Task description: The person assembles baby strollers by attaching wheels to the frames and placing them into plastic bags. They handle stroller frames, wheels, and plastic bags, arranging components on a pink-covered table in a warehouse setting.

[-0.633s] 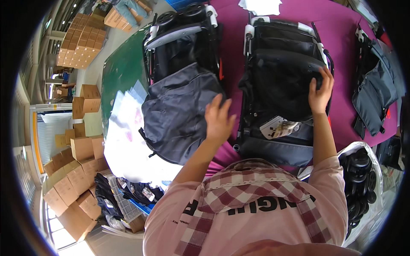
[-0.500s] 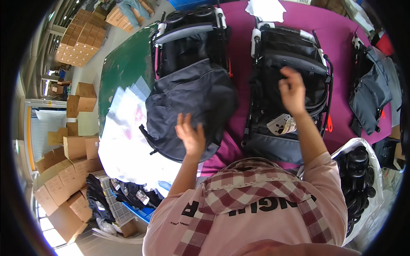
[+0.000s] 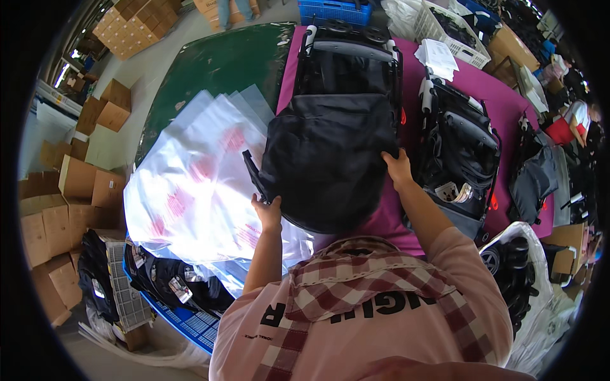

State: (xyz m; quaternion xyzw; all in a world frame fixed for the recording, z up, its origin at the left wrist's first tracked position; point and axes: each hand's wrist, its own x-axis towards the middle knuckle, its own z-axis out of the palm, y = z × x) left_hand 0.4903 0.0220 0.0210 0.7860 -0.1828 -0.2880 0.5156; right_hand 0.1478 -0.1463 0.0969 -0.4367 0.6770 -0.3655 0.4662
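Note:
A folded stroller (image 3: 346,66) with a dark frame, white side joints and small black wheels lies on the table in front of me. Its wide black fabric cover (image 3: 327,159) spreads toward me with a rounded near edge. At the cover's near left edge, below a black strap (image 3: 253,170), my left hand (image 3: 268,213) pinches the fabric. My right hand (image 3: 398,167) grips the cover's right edge, fingers partly hidden. To the right lies a second folded stroller (image 3: 464,140) with a patterned tag (image 3: 452,192); neither hand touches it.
Clear plastic bags (image 3: 197,171) with red print are piled on the left, partly over the green tabletop (image 3: 222,60). A third folded stroller (image 3: 534,168) lies far right. Black wheels fill a lined container (image 3: 537,254) near right. A blue crate (image 3: 171,311) stands near left.
Both hands were raised and loose; now each holds an edge of the black cover. My right hand came left from the second stroller. My view has shifted left.

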